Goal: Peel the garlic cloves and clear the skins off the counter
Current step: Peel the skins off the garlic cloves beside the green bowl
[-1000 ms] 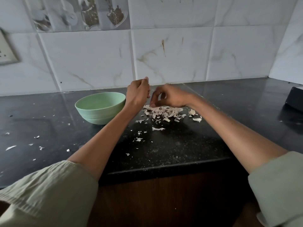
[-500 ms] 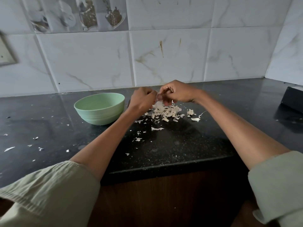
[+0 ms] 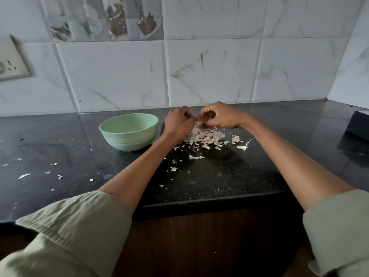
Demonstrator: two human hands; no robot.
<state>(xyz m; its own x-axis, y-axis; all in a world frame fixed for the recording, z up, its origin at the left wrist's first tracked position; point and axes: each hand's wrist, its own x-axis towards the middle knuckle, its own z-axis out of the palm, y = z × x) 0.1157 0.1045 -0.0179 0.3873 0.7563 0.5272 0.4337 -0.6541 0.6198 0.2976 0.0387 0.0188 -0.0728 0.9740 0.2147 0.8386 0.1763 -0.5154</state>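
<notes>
Both hands are working close together above the far middle of the black worktop [image 3: 219, 176], fingertips nearly meeting. The left hand [image 3: 176, 124] is curling its fingers inward, and the right hand [image 3: 221, 116] is doing the same from the other side. Between them something small and pale is being held, with a strip of papery skin hanging down from it; it is probably a garlic clove [image 3: 198, 119], but the fingers are hiding most of it, so each grip is pinching it rather than spreading flat.

Directly beneath the hands a pile of garlic skins [image 3: 207, 136] is lying on the worktop. Smaller flakes are trailing toward the near edge, and more scattered skin bits [image 3: 24, 175] are sitting well apart on the left side. A separate curled skin piece [image 3: 242, 147] is lying just right of the pile.

A pale green bowl [image 3: 127, 136] is standing upright just left of the left wrist; what it contains cannot be told. Pale green rolled sleeves [image 3: 79, 226] are covering both upper arms. A dark box-like object [image 3: 358, 124] is sitting at the far right edge, against the marbled wall tiles [image 3: 211, 72].
</notes>
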